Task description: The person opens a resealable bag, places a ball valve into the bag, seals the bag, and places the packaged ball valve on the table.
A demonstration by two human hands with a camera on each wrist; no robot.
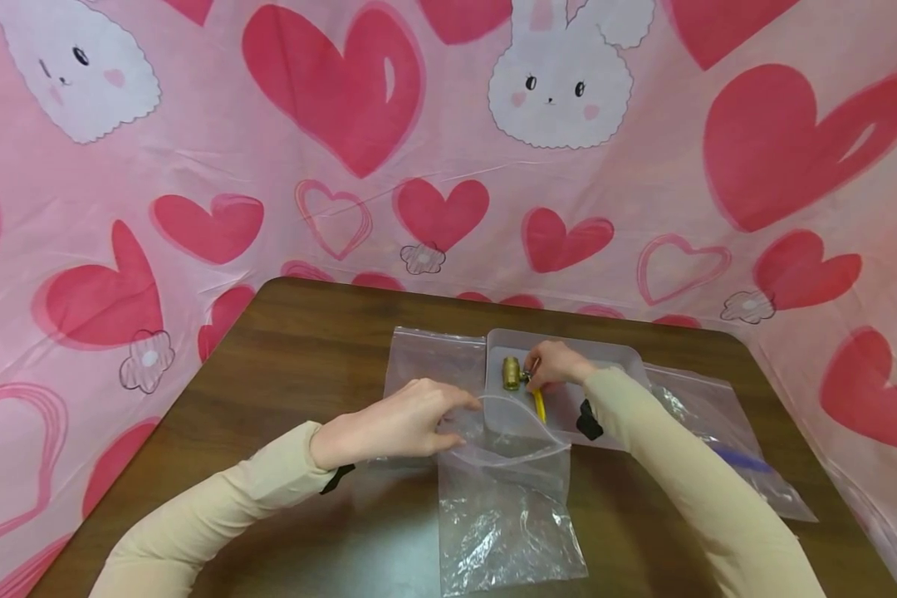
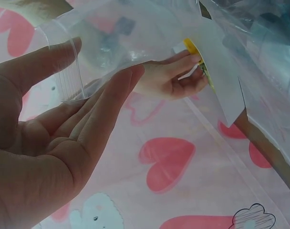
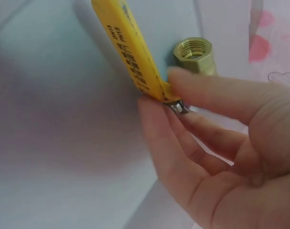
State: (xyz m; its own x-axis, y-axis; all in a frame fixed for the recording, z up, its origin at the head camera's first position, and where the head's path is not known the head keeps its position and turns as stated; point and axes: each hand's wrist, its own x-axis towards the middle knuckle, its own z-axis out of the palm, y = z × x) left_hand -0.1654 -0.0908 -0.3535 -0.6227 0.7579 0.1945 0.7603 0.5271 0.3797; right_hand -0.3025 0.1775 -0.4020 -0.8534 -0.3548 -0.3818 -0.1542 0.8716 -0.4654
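My right hand (image 1: 556, 365) pinches a brass ball valve (image 3: 195, 55) at the base of its yellow lever handle (image 3: 130, 47), inside a shallow white tray (image 1: 571, 335). Printed black letters run along the lever, and the valve's threaded hexagonal end faces the right wrist camera. Between the spread thumb and fingers of my left hand (image 1: 411, 419) lies the mouth of a clear zip bag (image 1: 504, 523). Those fingers look fairly straight and touch the bag's gaping rim, which overlaps the tray's near left side. The bag's lower part lies flat on the table.
Another clear zip bag (image 1: 429, 353) lies left of the tray, partly behind my left hand. To the right, a clear bag (image 1: 706, 407) shows a blue area (image 1: 743, 458). Everything lies on a dark wooden table (image 1: 314, 340), with a heart-patterned pink cloth (image 1: 448, 124) behind.
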